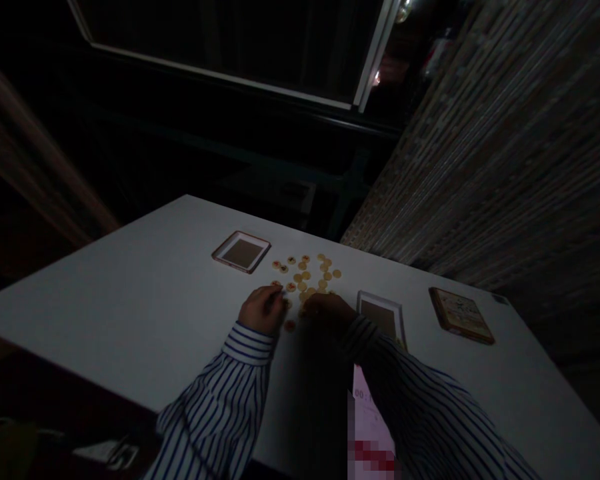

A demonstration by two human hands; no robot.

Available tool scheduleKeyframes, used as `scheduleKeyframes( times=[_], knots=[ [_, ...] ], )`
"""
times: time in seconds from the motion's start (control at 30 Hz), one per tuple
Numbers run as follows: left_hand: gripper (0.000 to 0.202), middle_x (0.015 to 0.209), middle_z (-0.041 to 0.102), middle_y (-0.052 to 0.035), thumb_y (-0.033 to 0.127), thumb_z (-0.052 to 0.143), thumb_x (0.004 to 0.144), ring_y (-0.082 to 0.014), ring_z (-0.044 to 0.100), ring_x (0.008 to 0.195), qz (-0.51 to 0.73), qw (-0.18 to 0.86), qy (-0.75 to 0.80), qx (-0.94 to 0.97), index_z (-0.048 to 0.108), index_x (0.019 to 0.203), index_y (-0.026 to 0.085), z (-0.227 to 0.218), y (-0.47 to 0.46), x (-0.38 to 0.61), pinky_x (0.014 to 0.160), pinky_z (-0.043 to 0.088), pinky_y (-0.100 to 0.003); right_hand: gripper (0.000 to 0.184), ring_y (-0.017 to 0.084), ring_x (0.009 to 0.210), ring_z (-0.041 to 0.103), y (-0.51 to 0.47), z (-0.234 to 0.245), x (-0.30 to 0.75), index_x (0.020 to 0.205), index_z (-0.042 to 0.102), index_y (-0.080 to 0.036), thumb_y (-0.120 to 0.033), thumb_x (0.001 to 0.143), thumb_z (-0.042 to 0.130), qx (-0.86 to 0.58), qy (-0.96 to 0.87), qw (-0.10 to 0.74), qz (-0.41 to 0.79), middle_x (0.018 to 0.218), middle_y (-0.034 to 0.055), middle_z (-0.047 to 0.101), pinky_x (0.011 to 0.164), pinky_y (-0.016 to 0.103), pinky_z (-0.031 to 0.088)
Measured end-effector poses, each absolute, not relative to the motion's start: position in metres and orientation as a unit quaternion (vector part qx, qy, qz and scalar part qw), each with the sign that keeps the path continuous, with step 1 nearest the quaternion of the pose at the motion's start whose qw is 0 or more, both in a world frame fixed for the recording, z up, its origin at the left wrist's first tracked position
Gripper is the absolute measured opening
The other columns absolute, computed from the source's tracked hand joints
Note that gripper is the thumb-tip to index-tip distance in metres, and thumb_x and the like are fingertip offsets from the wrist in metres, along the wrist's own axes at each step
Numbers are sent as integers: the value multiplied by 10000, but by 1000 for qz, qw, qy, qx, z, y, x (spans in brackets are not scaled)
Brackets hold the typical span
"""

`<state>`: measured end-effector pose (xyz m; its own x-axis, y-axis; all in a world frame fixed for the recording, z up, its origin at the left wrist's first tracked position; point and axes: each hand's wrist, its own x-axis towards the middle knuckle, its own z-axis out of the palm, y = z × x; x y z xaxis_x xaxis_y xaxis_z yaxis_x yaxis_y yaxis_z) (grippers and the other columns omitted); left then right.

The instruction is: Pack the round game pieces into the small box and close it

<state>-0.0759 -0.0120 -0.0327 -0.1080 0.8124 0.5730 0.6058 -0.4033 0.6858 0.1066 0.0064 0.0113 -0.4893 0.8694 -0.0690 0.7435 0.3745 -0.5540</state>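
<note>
Round wooden Chinese chess pieces (303, 287) lie loosely scattered on the white table (145, 293); some show red or dark characters, others plain faces. My left hand (263, 309) is at the near left edge of the pieces, fingers curled together; what is between them, if anything, is too dark to make out. My right hand (327, 311) reaches in from the right with bent fingers against the nearest plain pieces, its fingertips in shadow. One piece (289, 326) with a reddish mark lies between the hands, nearer to me.
An open shallow tray (250, 267) stands behind to the left. Another tray (403, 313) is partly behind my right forearm. A decorated box (463, 315) lies farther right. A lit pink screen (367, 413) shows below my right sleeve. A string curtain (460, 153) hangs along the right.
</note>
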Motion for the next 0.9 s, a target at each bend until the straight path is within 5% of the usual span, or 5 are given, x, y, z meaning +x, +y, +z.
scheduleKeyframes(
  times=[0.4,0.9],
  knots=[
    [217,879,666,-65,274,492,769,-172,616,822,499,120,569,642,631,892,162,-33,-13,-77,755,495,-300,201,163,749,606,-6,26,100,851,629,-180,-329,758,532,-496,-852,-40,161,856,57,666,604,238,404],
    [201,852,669,-71,241,483,767,-174,606,796,450,69,555,696,633,869,156,-34,-12,-77,747,483,-300,265,209,789,625,0,15,99,838,650,-201,-378,774,464,-472,-873,-108,61,846,77,671,626,281,436]
  ],
)
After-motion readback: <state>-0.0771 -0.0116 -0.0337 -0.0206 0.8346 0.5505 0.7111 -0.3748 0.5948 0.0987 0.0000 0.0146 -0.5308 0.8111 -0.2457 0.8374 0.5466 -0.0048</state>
